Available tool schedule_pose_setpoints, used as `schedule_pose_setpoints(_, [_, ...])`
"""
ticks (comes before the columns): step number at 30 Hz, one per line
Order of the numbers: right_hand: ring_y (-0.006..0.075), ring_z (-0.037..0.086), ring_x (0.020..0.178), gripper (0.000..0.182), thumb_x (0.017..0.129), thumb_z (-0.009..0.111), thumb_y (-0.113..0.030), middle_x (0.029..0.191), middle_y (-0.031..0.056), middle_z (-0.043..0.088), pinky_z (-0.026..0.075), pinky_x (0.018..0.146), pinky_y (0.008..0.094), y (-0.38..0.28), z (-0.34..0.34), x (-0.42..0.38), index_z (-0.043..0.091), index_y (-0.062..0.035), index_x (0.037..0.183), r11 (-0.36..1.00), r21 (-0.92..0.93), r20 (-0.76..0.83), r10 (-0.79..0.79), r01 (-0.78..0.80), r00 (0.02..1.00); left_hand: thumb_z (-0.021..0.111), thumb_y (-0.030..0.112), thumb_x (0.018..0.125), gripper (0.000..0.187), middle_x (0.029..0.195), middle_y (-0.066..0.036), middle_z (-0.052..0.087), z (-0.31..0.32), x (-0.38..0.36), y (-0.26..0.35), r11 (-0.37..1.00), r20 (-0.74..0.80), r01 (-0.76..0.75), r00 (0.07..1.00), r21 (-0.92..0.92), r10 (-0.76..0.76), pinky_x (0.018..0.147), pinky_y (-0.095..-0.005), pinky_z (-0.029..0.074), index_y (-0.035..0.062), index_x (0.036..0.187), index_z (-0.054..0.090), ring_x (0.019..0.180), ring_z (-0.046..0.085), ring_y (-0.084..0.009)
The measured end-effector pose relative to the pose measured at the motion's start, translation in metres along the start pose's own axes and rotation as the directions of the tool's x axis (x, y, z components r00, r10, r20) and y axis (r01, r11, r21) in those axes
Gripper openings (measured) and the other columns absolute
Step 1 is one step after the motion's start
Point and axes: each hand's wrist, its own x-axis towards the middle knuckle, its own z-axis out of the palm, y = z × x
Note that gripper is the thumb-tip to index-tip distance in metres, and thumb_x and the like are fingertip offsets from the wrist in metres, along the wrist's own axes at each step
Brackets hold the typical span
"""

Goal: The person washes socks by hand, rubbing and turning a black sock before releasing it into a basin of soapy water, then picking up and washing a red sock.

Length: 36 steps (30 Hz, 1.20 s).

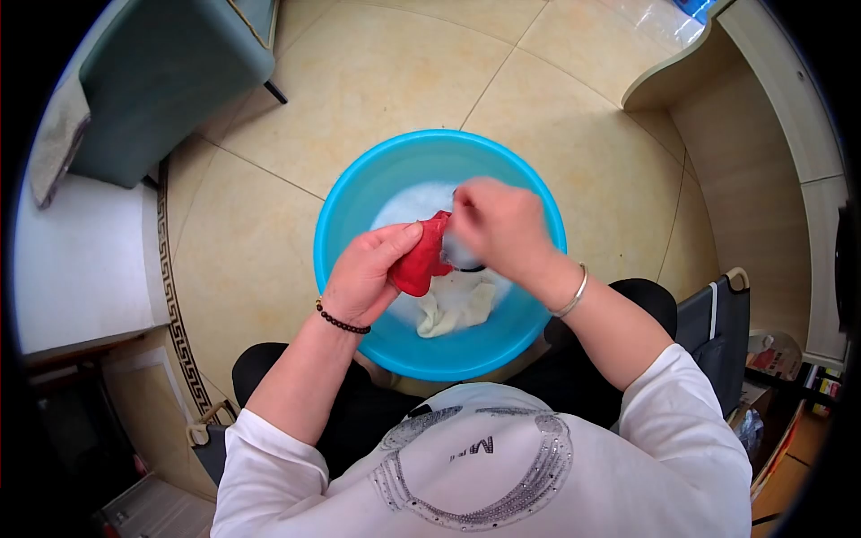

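Over a blue basin (pixel 334 260) with sudsy water, my left hand (pixel 363 264) pinches a red cloth (pixel 417 269) between thumb and fingers. My right hand (pixel 502 224), blurred by motion, is closed at the cloth's right side. Its fingertips are smeared, so its hold is unclear. Something greyish, partly hidden, shows below the right fingers. In the suds under both hands lies a cream-coloured wet cloth (pixel 457 309).
Tiled floor (pixel 404 72) surrounds the basin. A grey-green chair (pixel 170 81) stands at the upper left, near a white surface (pixel 85 269). Wooden furniture (pixel 744 134) and a dark folding chair (pixel 722 336) are on the right.
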Motion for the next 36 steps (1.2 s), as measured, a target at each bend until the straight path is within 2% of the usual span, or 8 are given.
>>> schedule_pose_setpoints(2, [0.0251, 0.061, 0.060, 0.007, 0.077, 0.062, -0.009, 0.070, 0.0099, 0.062, 0.047, 0.053, 0.0327, 0.005, -0.007, 0.005, 0.060, -0.0022, 0.076, 0.978, 0.119, 0.005, 0.170, -0.169, 0.985, 0.053, 0.021, 0.094, 0.033, 0.101, -0.011, 0.063, 0.006, -0.004, 0.005, 0.999, 0.002, -0.006, 1.000, 0.041, 0.006, 0.080, -0.0305, 0.049, -0.0060, 0.113, 0.057, 0.087, 0.061, -0.0165])
schedule_pose_setpoints(5, [0.0222, 0.062, 0.063, 0.010, 0.080, 0.064, -0.011, 0.074, 0.0098, 0.064, 0.049, 0.056, 0.0306, -0.003, -0.022, 0.012, 0.064, -0.0015, 0.083, 0.811, 0.438, 0.314, 0.266, -0.388, 0.911, 0.056, 0.019, 0.092, 0.030, 0.100, -0.010, 0.064, 0.009, -0.009, 0.008, 0.970, -0.061, -0.022, 0.997, 0.241, 0.037, 0.076, -0.0272, 0.049, -0.0040, 0.110, 0.060, 0.084, 0.062, -0.0144])
schedule_pose_setpoints(9, [0.0206, 0.063, 0.070, 0.013, 0.081, 0.065, -0.012, 0.081, 0.0098, 0.064, 0.050, 0.062, 0.0302, -0.012, -0.018, 0.001, 0.066, -0.0026, 0.089, 0.846, 0.494, 0.298, 0.049, -0.198, 0.953, 0.060, 0.014, 0.089, 0.024, 0.096, -0.007, 0.064, 0.013, -0.010, 0.007, 0.886, -0.137, 0.014, 0.989, 0.464, 0.056, 0.074, -0.0243, 0.050, -0.0028, 0.105, 0.064, 0.084, 0.062, -0.0112])
schedule_pose_setpoints(16, [0.0239, 0.061, 0.067, 0.006, 0.076, 0.063, -0.013, 0.075, 0.0073, 0.062, 0.049, 0.057, 0.0338, -0.013, -0.013, -0.003, 0.064, -0.0076, 0.079, 0.969, 0.229, 0.211, -0.137, 0.088, 0.968, 0.062, 0.013, 0.087, 0.024, 0.093, -0.006, 0.064, 0.014, -0.009, 0.002, 0.809, -0.123, -0.009, 0.987, 0.587, 0.100, 0.073, -0.0223, 0.050, -0.0034, 0.104, 0.065, 0.081, 0.062, -0.0101])
schedule_pose_setpoints(24, [0.0227, 0.060, 0.060, 0.006, 0.081, 0.061, -0.009, 0.071, 0.0077, 0.060, 0.047, 0.054, 0.0323, 0.015, -0.004, 0.000, 0.060, -0.0026, 0.082, 0.984, -0.165, 0.039, -0.056, 0.061, 0.998, 0.060, 0.016, 0.089, 0.023, 0.087, -0.004, 0.066, 0.013, -0.006, 0.003, 0.842, -0.125, -0.016, 0.987, 0.539, 0.098, 0.066, -0.0214, 0.045, -0.0018, 0.103, 0.065, 0.074, 0.057, -0.0080])
schedule_pose_setpoints(26, [0.0196, 0.059, 0.062, 0.009, 0.086, 0.058, -0.010, 0.072, 0.0091, 0.061, 0.047, 0.056, 0.0311, 0.010, -0.014, 0.007, 0.060, -0.0009, 0.087, 0.947, 0.163, 0.271, 0.229, -0.279, 0.935, 0.059, 0.016, 0.089, 0.026, 0.092, -0.007, 0.066, 0.009, -0.004, 0.005, 0.882, -0.139, 0.002, 0.988, 0.470, 0.072, 0.073, -0.0235, 0.049, -0.0027, 0.106, 0.064, 0.080, 0.062, -0.0112])
schedule_pose_setpoints(29, [0.0302, 0.061, 0.069, 0.013, 0.086, 0.055, -0.013, 0.083, 0.0152, 0.064, 0.049, 0.061, 0.0373, -0.006, -0.016, 0.002, 0.061, -0.0013, 0.086, 0.916, 0.282, 0.351, 0.178, -0.286, 0.919, 0.056, 0.016, 0.091, 0.028, 0.095, -0.008, 0.066, 0.002, -0.004, 0.005, 0.970, -0.102, 0.007, 0.995, 0.243, 0.018, 0.074, -0.0238, 0.049, -0.0040, 0.110, 0.061, 0.083, 0.062, -0.0119])
schedule_pose_setpoints(36, [0.0240, 0.062, 0.068, 0.012, 0.081, 0.061, -0.013, 0.082, 0.0111, 0.062, 0.050, 0.062, 0.0325, -0.012, -0.011, -0.001, 0.063, -0.0037, 0.089, 0.898, 0.399, 0.272, 0.079, -0.187, 0.959, 0.053, 0.016, 0.092, 0.029, 0.096, -0.007, 0.065, 0.001, -0.005, 0.006, 0.980, -0.028, 0.047, 0.999, 0.192, -0.042, 0.071, -0.0242, 0.049, -0.0040, 0.112, 0.060, 0.083, 0.061, -0.0115])
